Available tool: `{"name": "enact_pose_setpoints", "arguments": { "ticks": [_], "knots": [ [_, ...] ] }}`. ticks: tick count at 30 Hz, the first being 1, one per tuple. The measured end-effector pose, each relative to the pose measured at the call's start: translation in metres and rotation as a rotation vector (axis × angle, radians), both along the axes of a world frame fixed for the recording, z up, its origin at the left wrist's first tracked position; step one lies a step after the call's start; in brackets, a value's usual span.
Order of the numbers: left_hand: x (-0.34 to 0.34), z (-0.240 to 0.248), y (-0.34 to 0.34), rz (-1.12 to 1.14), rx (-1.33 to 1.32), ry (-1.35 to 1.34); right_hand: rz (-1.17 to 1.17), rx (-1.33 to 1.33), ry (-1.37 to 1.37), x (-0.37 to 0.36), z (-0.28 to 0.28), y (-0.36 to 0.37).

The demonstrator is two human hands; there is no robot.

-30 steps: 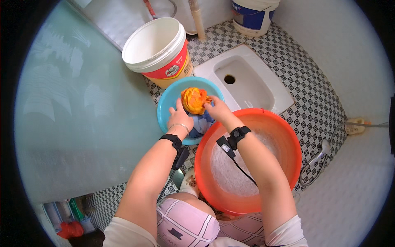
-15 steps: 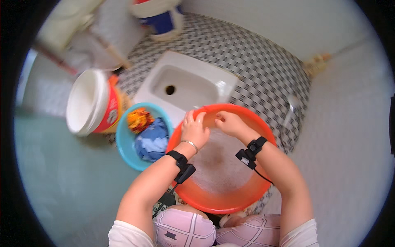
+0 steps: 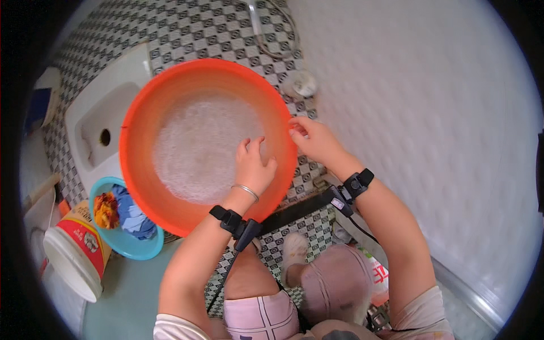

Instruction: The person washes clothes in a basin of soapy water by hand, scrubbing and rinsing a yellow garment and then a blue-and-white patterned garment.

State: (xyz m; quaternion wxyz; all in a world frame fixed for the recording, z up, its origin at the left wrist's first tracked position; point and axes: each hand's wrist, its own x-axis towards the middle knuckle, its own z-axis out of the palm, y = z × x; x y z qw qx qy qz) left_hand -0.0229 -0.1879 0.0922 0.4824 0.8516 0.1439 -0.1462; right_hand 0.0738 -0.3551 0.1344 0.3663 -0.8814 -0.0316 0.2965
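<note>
A large orange basin (image 3: 207, 67) holds cloudy, foamy water (image 3: 198, 144). Over the water's right side hovers my left hand (image 3: 255, 169), fingers apart and holding nothing. My right hand (image 3: 318, 140) is at the basin's right rim, its fingers curled in a pinch; whatever is between them, if anything, cannot be made out. Left of the orange basin, a smaller light-blue basin (image 3: 136, 249) contains blue cloth (image 3: 134, 215) and an orange-yellow cloth (image 3: 106, 211).
A squat toilet (image 3: 107, 122) is set in the patterned tile floor to the left. A white bucket (image 3: 73, 263) with a red-yellow label stands at lower left. A shower head with hose (image 3: 255, 20) lies far off, and a small whitish container (image 3: 299, 85) sits by the right wall.
My view has swung to the right, so the basins and toilet appear further left. My right hand has gone from above the basin to its right rim; my left hand stays over the basin.
</note>
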Motion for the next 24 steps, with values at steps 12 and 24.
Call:
{"name": "enact_pose_setpoints", "arguments": {
  "ticks": [12,24],
  "knots": [
    [-0.002,0.018,-0.057,-0.484,0.07,-0.143,-0.367,0.318,-0.216,-0.103,-0.031,-0.041],
    [-0.072,0.042,-0.178,-1.241,-0.079,-0.012,-0.58,-0.031,0.027,-0.336,-0.054,-0.157]
  ]
}}
